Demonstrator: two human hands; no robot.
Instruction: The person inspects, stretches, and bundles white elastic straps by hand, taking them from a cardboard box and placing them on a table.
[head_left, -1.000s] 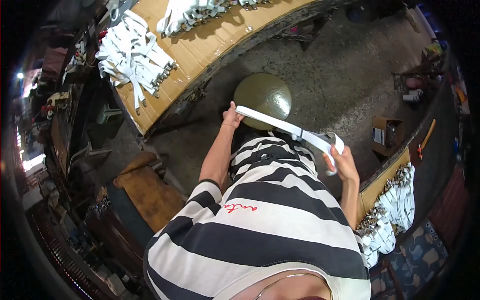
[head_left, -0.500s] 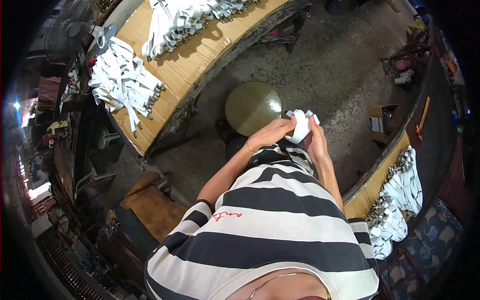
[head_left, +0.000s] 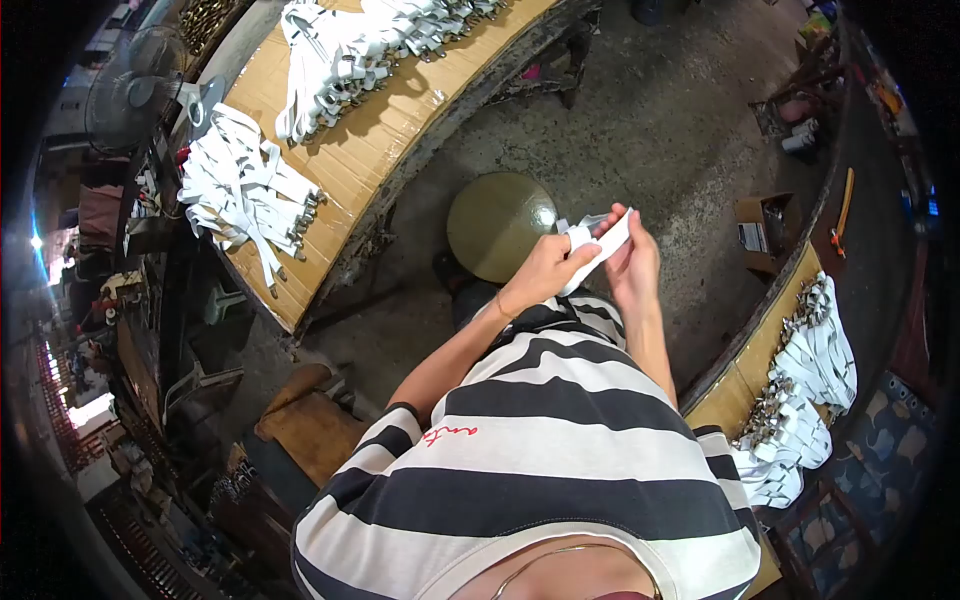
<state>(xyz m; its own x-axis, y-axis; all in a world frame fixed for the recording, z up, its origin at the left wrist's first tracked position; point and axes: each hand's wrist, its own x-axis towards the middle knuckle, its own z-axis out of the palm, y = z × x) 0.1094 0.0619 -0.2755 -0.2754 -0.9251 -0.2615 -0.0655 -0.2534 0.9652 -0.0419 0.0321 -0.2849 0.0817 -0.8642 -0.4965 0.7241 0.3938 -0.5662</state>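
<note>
In front of my striped shirt, a white strap (head_left: pixel 603 250) stretches between my two hands, looped at its left part. My left hand (head_left: pixel 545 270) is closed on it, thumb laid along the band. On the other side my right hand (head_left: pixel 636 265) pinches the strap's upper end between thumb and fingers. Whether this strap carries a metal clip cannot be seen. Beyond my left hand is a round stool (head_left: pixel 500 225).
White straps with metal clips (head_left: pixel 245 185) lie on a cardboard-covered table (head_left: pixel 370 130) at left, with a larger pile (head_left: pixel 345 60) behind. More straps (head_left: pixel 805 370) hang over a surface at right. An open cardboard box (head_left: pixel 765 235) and a fan (head_left: pixel 135 90) stand farther off.
The strap was bunched in a loop between my hands; now a length of it is drawn out straight toward my right hand. My left hand has turned, its thumb now over the band.
</note>
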